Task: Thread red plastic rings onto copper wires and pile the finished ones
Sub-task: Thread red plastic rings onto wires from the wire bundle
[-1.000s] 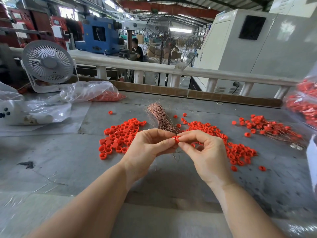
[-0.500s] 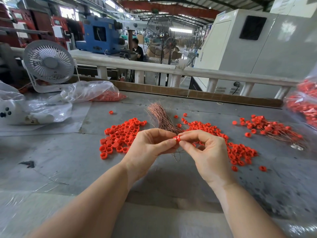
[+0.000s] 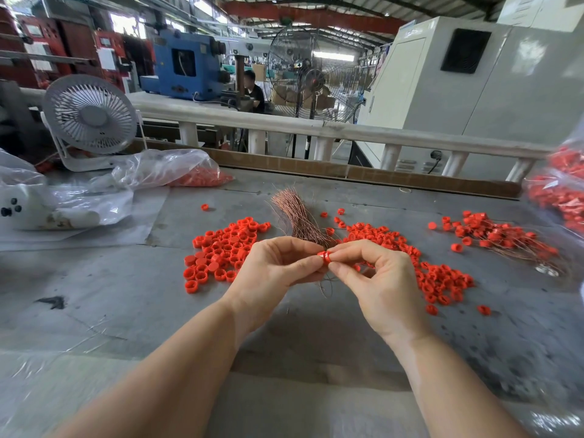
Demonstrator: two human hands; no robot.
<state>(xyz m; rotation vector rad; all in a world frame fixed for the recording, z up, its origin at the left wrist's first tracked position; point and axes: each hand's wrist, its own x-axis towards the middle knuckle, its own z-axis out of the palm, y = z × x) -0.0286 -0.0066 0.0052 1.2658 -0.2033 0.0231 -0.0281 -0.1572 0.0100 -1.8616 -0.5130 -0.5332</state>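
Note:
My left hand [image 3: 271,270] and my right hand [image 3: 376,279] meet above the grey table [image 3: 110,305]. Between thumb and forefinger my right hand pinches one red ring [image 3: 325,257]. My left hand grips a bundle of copper wires [image 3: 294,213] that fans out behind it; thin wire ends hang below the hands. Loose red rings lie in a pile on the left [image 3: 224,251] and in a wider spread on the right [image 3: 426,267]. A pile of rings with wires through them [image 3: 499,238] lies at the far right.
A small white desk fan [image 3: 90,116] stands at the back left beside clear plastic bags [image 3: 164,167], one holding red rings. Another bag of red rings [image 3: 562,191] sits at the right edge. A wooden strip and a white railing [image 3: 347,131] bound the table's far side.
Both hands stay together at the same spot, with small finger movements around the ring. The view has shifted slightly.

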